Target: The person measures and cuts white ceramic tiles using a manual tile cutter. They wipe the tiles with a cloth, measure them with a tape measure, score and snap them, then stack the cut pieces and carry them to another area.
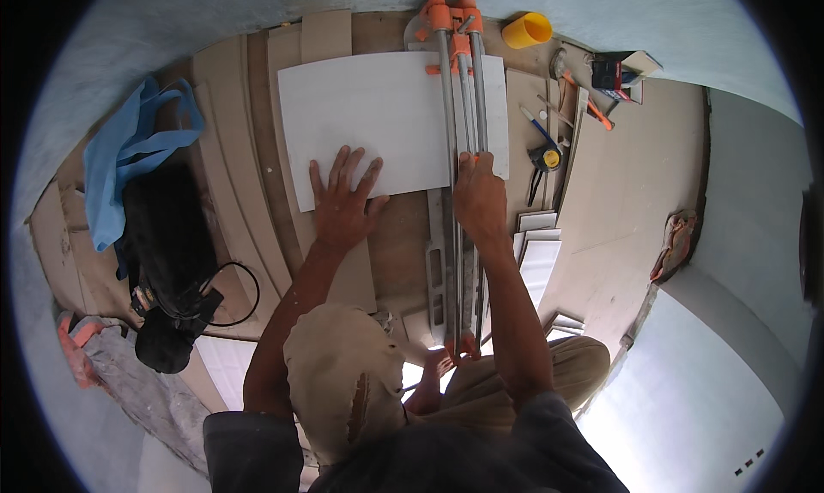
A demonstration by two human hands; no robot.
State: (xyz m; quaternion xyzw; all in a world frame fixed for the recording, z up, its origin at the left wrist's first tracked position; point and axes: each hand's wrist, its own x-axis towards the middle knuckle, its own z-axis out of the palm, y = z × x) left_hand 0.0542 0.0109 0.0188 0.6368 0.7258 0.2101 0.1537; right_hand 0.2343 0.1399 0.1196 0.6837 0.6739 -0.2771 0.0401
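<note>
A large white tile (pixel 369 107) lies under the rails of a manual tile cutter (pixel 446 90) with orange end fittings. My left hand (pixel 345 203) rests on the tile's near edge, fingers spread flat. My right hand (pixel 481 199) is closed around the handle of the tile cutter, over the rails near the tile's near edge; the handle itself is mostly hidden by the fingers. The cutter runs from the far wall toward my body, its near orange end (pixel 463 345) close to my foot.
At left lie a blue cloth bag (pixel 120 158) and a black bag (pixel 170 235). Right of the cutter are a yellow cup (pixel 527 31), an open box (pixel 620 74), an orange-handled tool (pixel 601 114), a tape roll (pixel 549 158) and cut tile pieces (pixel 539 257). Beige boards (pixel 227 150) cover the floor.
</note>
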